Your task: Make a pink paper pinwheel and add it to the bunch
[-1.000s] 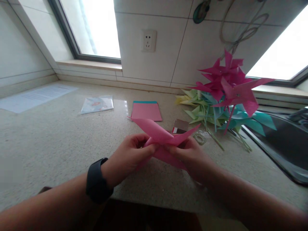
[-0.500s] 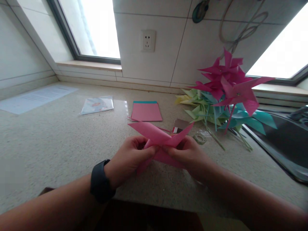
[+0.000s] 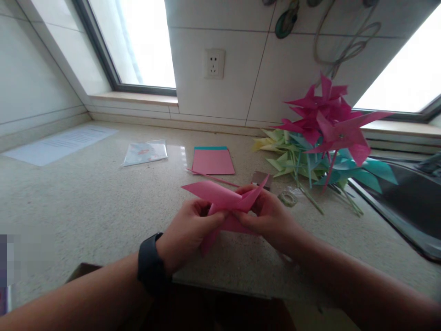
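Between my two hands is a pink paper pinwheel (image 3: 220,195), its blades folded in toward the middle. My left hand (image 3: 193,225) is closed on its left side, thumb pressed near the centre. On the other side my right hand (image 3: 272,218) pinches it, its thumb also near the centre and its fingers behind the paper. What lies under the thumbs is hidden. Just beyond the pinwheel lies a thin pink stick (image 3: 210,177). A stack of pink square paper sheets (image 3: 213,162) with a teal edge rests behind the stick.
Finished pinwheels, magenta (image 3: 322,115), green and blue, are heaped at the right beside the black sink (image 3: 409,202). A tape roll (image 3: 287,198) and a small brownish flat item (image 3: 262,179) lie near my right hand. A clear packet (image 3: 146,152) and a printed sheet (image 3: 58,145) are at left.
The right blade has been drawn slightly inward and my right fingers now show behind the paper. Both hands keep their hold on the pinwheel. The view has shifted a little.
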{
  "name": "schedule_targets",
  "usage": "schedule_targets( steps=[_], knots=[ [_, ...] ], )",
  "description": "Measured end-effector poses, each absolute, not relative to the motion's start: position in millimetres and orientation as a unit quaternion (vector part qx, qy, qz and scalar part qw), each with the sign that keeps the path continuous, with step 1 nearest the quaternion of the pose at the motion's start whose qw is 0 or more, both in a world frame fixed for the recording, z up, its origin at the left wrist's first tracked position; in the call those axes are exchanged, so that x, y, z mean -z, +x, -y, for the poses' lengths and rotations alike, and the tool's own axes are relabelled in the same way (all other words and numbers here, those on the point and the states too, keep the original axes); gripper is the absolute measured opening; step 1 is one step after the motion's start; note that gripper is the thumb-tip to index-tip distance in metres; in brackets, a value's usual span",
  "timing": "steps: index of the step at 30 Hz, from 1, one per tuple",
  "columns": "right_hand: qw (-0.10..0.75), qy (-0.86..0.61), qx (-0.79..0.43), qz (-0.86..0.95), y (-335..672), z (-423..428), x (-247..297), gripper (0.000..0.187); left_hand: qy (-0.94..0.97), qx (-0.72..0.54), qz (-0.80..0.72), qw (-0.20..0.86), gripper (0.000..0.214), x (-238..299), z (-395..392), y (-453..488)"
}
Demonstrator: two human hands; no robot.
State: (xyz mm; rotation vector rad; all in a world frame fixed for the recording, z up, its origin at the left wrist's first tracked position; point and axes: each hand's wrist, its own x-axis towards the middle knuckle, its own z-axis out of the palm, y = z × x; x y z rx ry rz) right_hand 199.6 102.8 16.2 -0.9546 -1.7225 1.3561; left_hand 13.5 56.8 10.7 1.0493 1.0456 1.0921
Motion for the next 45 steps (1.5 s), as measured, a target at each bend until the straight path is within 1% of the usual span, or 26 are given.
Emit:
schedule_targets(
  steps=[6,10,13,15,16,18,20,23,26,29,31,33,35,37,39,42,45],
  knots=[
    [0.345,-0.351,-0.552,0.673,194.9,-103.6,-15.4,0.031,0.440,-0.485,-0.452,0.605,0.020,-8.4,-49.6,11.4],
    [0.319,-0.332,-0.598,0.656,195.0,-105.6,-15.5,0.035,0.416,-0.490,-0.456,0.615,0.022,-5.3,-45.3,10.2],
    [0.357,-0.307,-0.596,0.651,199.5,-112.7,-17.7,0.030,0.392,-0.493,-0.455,0.629,0.026,-8.5,-42.5,8.7],
    [0.387,-0.325,-0.527,0.684,203.2,-121.7,-19.3,0.033,0.370,-0.499,-0.458,0.636,0.027,-13.6,-41.2,5.9],
    [0.390,-0.352,-0.469,0.710,204.9,-127.3,-20.3,0.035,0.357,-0.502,-0.459,0.640,0.026,-16.4,-40.9,3.8],
    [0.380,-0.420,-0.340,0.751,207.3,-139.7,-22.9,0.034,0.334,-0.509,-0.461,0.645,0.024,-20.8,-40.6,-2.0],
    [0.368,-0.454,-0.264,0.767,208.5,-151.9,-27.2,0.029,0.322,-0.517,-0.462,0.645,0.023,-22.0,-40.2,-8.7],
    [0.322,-0.474,-0.156,0.804,208.3,-166.7,-36.6,0.024,0.321,-0.527,-0.465,0.635,0.026,-17.2,-37.8,-18.0],
    [0.228,-0.481,-0.081,0.843,203.8,-177.5,-44.5,0.019,0.321,-0.545,-0.466,0.619,0.028,-9.6,-34.1,-23.5],
    [0.132,-0.490,-0.042,0.861,193.7,-185.6,-44.9,0.020,0.322,-0.561,-0.467,0.602,0.027,-4.9,-31.9,-24.8],
    [0.079,-0.494,-0.025,0.866,185.4,-188.8,-41.5,0.025,0.327,-0.562,-0.468,0.598,0.027,-3.9,-31.9,-24.4],
    [0.038,-0.496,-0.011,0.867,177.7,-190.1,-37.2,0.030,0.334,-0.558,-0.468,0.598,0.027,-3.5,-32.8,-24.1],
    [0.014,-0.500,-0.002,0.866,172.0,-190.1,-33.4,0.030,0.341,-0.554,-0.470,0.596,0.026,-2.7,-34.3,-24.2],
    [0.013,-0.504,0.000,0.863,168.9,-189.7,-31.1,0.028,0.348,-0.552,-0.472,0.593,0.026,-1.4,-35.7,-24.5],
    [0.031,-0.504,-0.008,0.863,168.8,-189.5,-30.9,0.025,0.353,-0.551,-0.473,0.590,0.025,0.1,-36.5,-24.7],
    [0.087,-0.492,-0.041,0.865,173.6,-189.4,-36.4,0.016,0.356,-0.551,-0.472,0.589,0.023,1.2,-36.1,-24.4],
    [0.154,-0.468,-0.102,0.864,184.2,-187.8,-46.9,0.017,0.353,-0.553,-0.468,0.592,0.022,0.0,-34.8,-24.2]
  ],
)
